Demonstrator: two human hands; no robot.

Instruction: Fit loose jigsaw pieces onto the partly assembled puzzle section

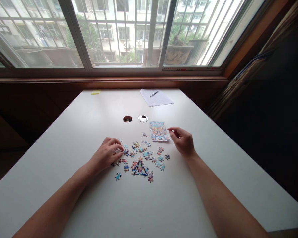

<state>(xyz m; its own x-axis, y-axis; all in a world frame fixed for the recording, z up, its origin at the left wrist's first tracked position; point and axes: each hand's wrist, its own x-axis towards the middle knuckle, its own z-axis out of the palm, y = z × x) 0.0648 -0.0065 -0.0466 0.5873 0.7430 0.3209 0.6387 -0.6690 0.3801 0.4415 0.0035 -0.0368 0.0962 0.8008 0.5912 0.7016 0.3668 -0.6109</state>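
Observation:
Over the left side of a scatter of jigsaw pieces (140, 149) rests my left hand (107, 152). Its fingers are curved and apart, with the tips close to a dark blue piece (126, 152); whether they touch it I cannot tell. A small joined section of puzzle (139, 167) lies nearest me. My right hand (182, 140) is at the right edge of a colourful reference picture sheet (159, 131). Thumb and forefinger come together there in a pinch; anything between them is hidden. One loose teal piece (118, 176) lies apart, at the near left.
The white table (149, 205) carries a round cable hole (127, 119) with its silver cover (143, 118) beside it. Farther back are papers (155, 99) with a pen (154, 94) and a yellow note (95, 92). A barred window stands beyond; a curtain hangs right.

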